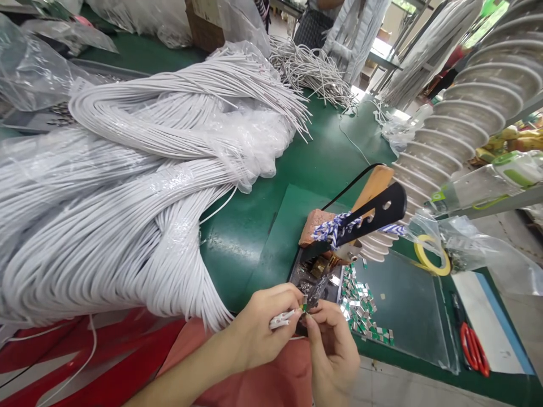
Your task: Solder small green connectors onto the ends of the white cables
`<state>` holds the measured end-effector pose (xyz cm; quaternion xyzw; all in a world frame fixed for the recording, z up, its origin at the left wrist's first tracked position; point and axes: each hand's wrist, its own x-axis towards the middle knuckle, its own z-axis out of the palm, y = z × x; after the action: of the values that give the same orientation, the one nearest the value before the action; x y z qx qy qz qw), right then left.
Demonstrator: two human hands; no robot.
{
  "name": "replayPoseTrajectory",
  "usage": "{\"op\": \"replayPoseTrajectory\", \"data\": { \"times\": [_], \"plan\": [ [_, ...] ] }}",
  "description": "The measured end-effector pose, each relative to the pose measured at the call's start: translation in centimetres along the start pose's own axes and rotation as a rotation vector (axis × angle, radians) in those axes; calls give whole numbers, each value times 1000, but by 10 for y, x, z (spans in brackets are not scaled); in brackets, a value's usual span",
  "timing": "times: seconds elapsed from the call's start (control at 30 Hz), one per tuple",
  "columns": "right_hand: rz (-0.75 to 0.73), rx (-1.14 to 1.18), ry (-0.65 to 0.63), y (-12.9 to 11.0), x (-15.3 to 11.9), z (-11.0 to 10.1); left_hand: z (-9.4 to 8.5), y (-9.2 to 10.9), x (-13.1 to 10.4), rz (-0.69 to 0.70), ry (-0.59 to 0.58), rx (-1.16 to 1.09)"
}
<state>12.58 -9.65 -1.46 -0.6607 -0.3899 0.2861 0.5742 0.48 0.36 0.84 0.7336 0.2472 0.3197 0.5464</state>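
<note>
My left hand (267,319) is closed round several white cable ends (283,319), which stick out between its fingers. My right hand (333,342) is closed in a pinch, its thumb and index fingertip meeting the left fingertips. A tiny green piece (304,308) shows between them, looking like one of the small green circuit boards (360,302) piled to the right. Just beyond the fingertips stands a soldering fixture with a dark, dirty tip (316,291), strapped with blue-and-white cord (333,230) by a brick (314,226).
Large bundles of white cable (139,220) cover the left of the green table (331,152). A ribbed hose (458,118) comes down at right. Yellow tape (432,255) and red-handled pliers (474,347) lie right. Behind, a person (314,25) stands near more cables (309,65).
</note>
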Motion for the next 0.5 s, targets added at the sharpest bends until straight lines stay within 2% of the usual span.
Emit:
{"op": "replayPoseTrajectory", "data": {
  "times": [0.1, 0.23, 0.5],
  "plan": [
    [-6, 2, -44, 2, 1, -3, 1, -1, 2, 22, 28, 9],
    [-36, 8, -32, 0, 3, -4, 2, -1, 2, 64, 58, 2],
    [-41, 13, -48, -3, 7, -4, -1, -2, -2, 64, 17, -24]
  ]
}}
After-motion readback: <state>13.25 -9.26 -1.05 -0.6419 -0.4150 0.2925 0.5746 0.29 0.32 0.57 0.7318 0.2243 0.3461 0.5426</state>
